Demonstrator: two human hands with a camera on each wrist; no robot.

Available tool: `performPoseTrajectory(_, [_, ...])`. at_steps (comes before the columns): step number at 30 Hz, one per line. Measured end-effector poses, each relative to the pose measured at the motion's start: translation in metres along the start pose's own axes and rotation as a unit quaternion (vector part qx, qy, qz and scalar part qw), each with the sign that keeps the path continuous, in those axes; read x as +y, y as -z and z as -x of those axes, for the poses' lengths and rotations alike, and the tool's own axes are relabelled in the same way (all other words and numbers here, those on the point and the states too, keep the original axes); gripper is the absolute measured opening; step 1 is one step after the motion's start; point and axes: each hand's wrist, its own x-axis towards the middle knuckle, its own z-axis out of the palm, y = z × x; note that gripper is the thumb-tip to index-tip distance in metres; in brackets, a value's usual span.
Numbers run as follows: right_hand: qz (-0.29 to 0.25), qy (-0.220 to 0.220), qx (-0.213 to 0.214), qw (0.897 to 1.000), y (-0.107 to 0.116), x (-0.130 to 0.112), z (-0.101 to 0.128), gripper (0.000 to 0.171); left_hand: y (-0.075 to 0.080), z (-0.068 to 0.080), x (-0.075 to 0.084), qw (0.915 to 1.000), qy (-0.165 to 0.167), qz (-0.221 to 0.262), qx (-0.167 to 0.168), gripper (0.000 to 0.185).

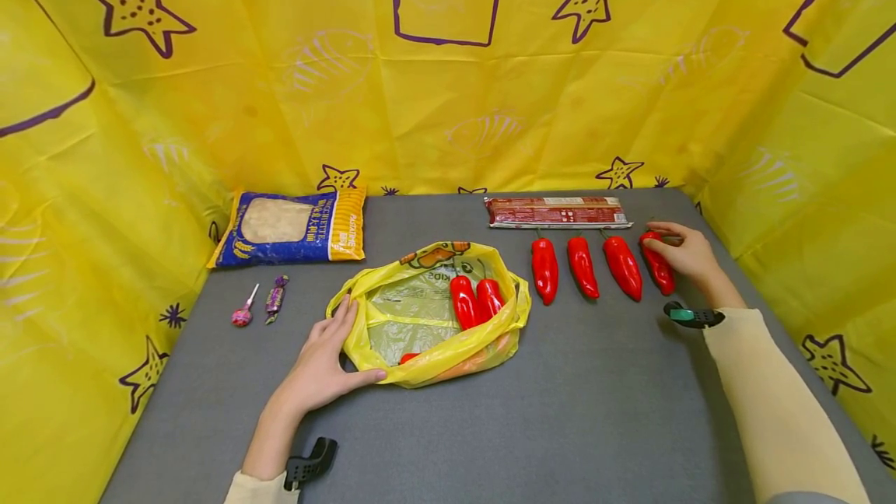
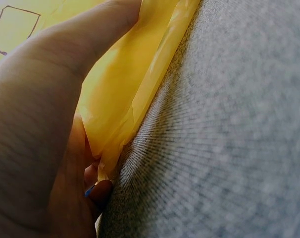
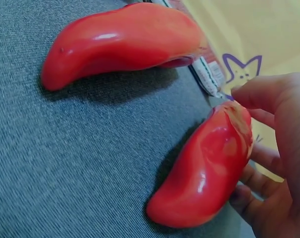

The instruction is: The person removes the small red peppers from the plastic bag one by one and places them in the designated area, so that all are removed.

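Observation:
A yellow plastic bag [image 1: 434,372] lies with its mouth open mid-table, two red peppers [image 1: 464,302] inside at its right and another red bit low at the front. My left hand [image 1: 318,360] holds the bag's left edge, fingers along the rim and thumb at the front. The left wrist view shows fingertips [image 2: 101,191] at the yellow plastic. My right hand [image 1: 689,255] is at the rightmost red pepper [image 3: 204,173], thumb on one side near the stem end and fingers along the other. Three more red peppers [image 1: 544,271] lie in a row to its left.
Behind the peppers lies a flat red package [image 1: 556,212]. A blue and yellow pasta bag [image 1: 290,228] is at the back left. A lollipop [image 1: 242,316] and a wrapped candy [image 1: 276,300] lie left of the bag. Yellow patterned cloth [image 1: 420,99] walls the grey table [image 1: 560,426].

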Motion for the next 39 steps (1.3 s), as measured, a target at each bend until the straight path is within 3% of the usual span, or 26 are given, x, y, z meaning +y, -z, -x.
performPoseTrajectory(8, [0.006, -0.004, -0.012, 1.000, 0.008, -0.001, 0.004, 0.059, -0.001, 0.000, -0.001, 1.0000, -0.002, 0.000, 0.002, 0.129])
performPoseTrajectory(23, [0.020, 0.021, 0.012, 1.000, 0.018, -0.020, 0.006, 0.056, 0.002, 0.001, 0.002, 1.0000, -0.004, 0.000, 0.003, 0.129])
performPoseTrajectory(39, [0.032, 0.100, 0.015, 0.994, -0.011, -0.081, -0.007, 0.051, 0.000, 0.000, 0.001, 1.0000, 0.000, -0.003, -0.001, 0.130])
